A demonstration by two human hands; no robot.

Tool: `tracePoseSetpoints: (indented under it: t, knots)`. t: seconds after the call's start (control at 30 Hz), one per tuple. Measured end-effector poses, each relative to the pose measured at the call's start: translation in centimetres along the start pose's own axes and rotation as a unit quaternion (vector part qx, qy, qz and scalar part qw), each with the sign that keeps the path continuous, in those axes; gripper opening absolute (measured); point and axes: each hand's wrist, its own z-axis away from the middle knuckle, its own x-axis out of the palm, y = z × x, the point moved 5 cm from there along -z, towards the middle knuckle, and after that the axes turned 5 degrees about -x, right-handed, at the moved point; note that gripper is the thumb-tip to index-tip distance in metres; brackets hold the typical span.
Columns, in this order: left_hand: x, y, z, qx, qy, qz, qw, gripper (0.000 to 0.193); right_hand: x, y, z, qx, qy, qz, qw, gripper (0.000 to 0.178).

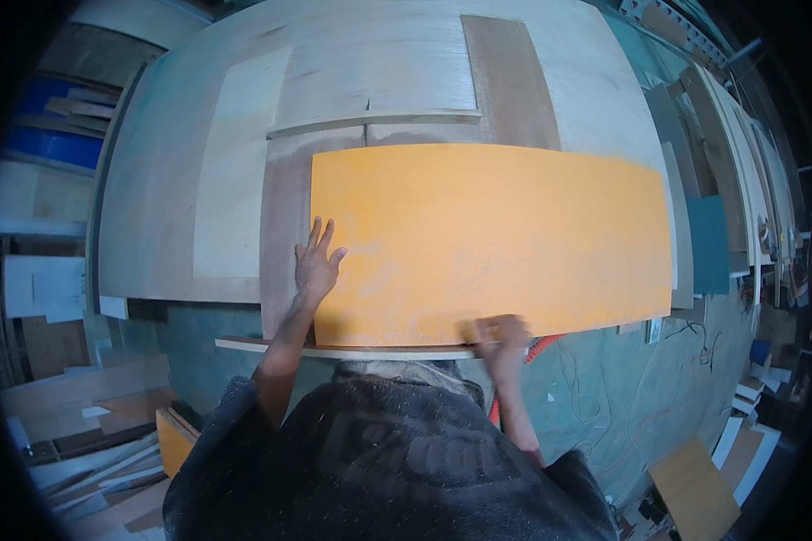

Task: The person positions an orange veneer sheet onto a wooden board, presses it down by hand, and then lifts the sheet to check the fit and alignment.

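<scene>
An orange-yellow rectangular panel [496, 234] lies flat in front of me, its surface marked with pale dusty smears. My left hand [318, 266] is at the panel's left edge, fingers spread, with the thumb over the orange face. Low over the front edge, right of the middle, is my right hand [503, 341]. It is smeared by motion, so I cannot make out its fingers or whether anything is in them. A narrow strip of board [253, 344] runs along the panel's front edge, close to my body.
Beneath the panel is a large pale worktable [153, 216] with a brown board [514, 81] and a thin strip [406, 118]. A red-orange hose [543, 346] runs by my right hand. Boards [717, 153] lean at right; wood offcuts [108, 469] lie lower left. Cables [586, 397] cross the floor.
</scene>
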Motion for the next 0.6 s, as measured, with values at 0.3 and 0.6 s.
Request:
tracePoseSetpoints:
  t: [0.3,0.6]
  knots:
    - [1.0,0.7,2.7,-0.234,0.109,0.071,0.964,0.087,-3.3,22.8,4.9,0.486,0.250,-0.510,0.664,0.059]
    - [2.1,-8.6,-2.3,-0.236,-0.132,0.524,0.808,0.089,-4.5,19.5,1.8,0.411,0.233,-0.552,0.687,0.057]
